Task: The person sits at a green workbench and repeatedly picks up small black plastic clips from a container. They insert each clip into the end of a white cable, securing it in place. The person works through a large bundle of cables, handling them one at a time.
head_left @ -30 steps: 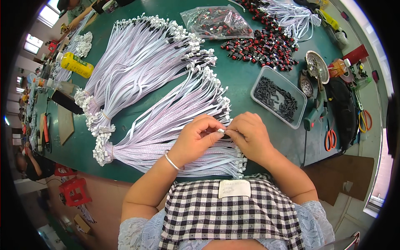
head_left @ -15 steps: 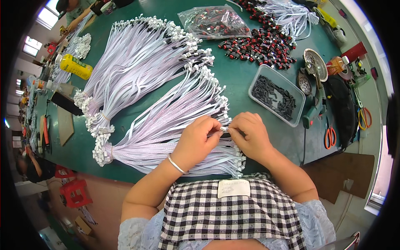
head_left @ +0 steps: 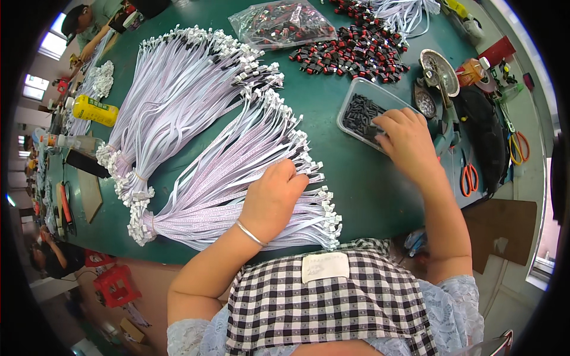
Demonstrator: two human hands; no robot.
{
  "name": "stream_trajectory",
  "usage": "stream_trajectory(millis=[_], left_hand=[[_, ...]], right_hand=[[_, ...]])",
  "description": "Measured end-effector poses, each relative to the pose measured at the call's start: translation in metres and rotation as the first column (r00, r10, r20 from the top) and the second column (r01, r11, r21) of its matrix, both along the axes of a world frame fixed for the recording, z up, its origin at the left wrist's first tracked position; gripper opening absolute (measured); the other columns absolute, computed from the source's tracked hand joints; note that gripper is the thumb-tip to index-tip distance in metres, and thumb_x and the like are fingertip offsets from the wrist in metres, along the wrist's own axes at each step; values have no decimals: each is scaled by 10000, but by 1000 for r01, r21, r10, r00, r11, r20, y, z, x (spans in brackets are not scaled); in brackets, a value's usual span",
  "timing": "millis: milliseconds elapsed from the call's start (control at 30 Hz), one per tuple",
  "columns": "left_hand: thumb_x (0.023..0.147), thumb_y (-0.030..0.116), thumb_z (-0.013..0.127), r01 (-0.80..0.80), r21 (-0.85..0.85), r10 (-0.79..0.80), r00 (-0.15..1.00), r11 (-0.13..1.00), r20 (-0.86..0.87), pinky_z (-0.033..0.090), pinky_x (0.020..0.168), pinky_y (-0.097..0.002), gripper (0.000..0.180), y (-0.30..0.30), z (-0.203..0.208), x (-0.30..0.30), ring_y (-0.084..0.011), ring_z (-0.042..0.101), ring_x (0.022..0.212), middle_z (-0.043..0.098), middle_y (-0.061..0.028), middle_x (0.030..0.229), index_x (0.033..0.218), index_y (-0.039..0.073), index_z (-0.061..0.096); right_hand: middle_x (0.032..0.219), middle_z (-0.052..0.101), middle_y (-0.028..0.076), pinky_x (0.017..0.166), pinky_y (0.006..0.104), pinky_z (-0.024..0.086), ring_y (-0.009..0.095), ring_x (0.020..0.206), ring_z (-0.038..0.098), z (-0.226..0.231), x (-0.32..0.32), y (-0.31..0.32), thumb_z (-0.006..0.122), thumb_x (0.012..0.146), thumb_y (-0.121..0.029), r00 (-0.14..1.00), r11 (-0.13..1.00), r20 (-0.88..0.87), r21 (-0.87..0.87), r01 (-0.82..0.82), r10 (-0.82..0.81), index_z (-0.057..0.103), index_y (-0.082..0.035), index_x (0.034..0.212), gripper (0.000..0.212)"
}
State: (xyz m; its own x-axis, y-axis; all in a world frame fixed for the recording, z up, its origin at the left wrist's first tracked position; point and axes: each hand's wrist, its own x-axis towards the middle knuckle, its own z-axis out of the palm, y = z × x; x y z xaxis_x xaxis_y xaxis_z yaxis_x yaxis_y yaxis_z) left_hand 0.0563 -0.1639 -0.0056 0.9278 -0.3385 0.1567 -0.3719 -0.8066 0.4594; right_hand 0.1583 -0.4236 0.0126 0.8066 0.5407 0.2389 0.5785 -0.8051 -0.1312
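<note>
My left hand (head_left: 274, 194) is closed, thumb against curled fingers, over the near bundle of flat white and pinkish cables (head_left: 222, 175). Whatever it pinches is hidden by the fingers. White connectors tip the cable ends, fanned out to the right of that hand; the other ends are gathered and tied at the left. My right hand (head_left: 409, 142) hangs at the near right side of a clear plastic tub (head_left: 343, 120), its thumb and bent fingertips apart. Small black tube-like pieces (head_left: 361, 114) lie in the tub; I see none between those fingers.
A second cable bundle (head_left: 172, 95) lies farther back. Red-and-black parts (head_left: 356, 56) are heaped behind the tub, beside a clear bag (head_left: 282, 25) of similar parts. Metal dishes (head_left: 439, 71), orange-handled scissors (head_left: 469, 179) and a black pouch (head_left: 490, 136) lie right. A yellow bottle (head_left: 95, 110) lies left.
My right hand has left the connector by my left hand and moved right and away to the tub. My left hand stays over the cables, closed. The whole view has shifted slightly.
</note>
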Motion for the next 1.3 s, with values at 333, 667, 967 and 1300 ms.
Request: stream_trajectory(millis=[333,667,967,1300], left_hand=[[744,68,674,-23,-78,22,1000,997,-2,474,622,-347,117,-13,3,3,-243,558,767,526,-62,802,848,75,620],[750,0,654,-22,-346,8,999,938,-43,471,602,-304,110,-2,-7,1,-210,568,723,583,-73,833,821,40,581],[810,29,665,-369,-562,57,867,741,-494,475,654,-217,125,9,-3,1,-67,571,716,616,-20,845,907,4,591],[839,17,644,-440,-626,-49,793,644,-607,424,611,-171,130,15,-10,4,-11,514,708,561,36,856,939,37,563]], right_hand=[[915,590,138,769,431,479,336,889,587,-15,21,-6,617,790,-69,939,996,-334,41,-76,86,611,-24,913,131],[862,575,116,732,431,480,328,859,586,-13,23,-7,599,788,-83,958,993,-259,14,-121,121,588,-47,871,91],[790,561,140,651,445,472,362,722,572,12,17,-3,588,771,-81,985,996,-171,89,16,0,547,-37,832,86],[677,541,48,540,349,519,244,617,608,35,-61,28,590,706,-148,575,610,-363,-21,-792,733,521,-72,767,119]])
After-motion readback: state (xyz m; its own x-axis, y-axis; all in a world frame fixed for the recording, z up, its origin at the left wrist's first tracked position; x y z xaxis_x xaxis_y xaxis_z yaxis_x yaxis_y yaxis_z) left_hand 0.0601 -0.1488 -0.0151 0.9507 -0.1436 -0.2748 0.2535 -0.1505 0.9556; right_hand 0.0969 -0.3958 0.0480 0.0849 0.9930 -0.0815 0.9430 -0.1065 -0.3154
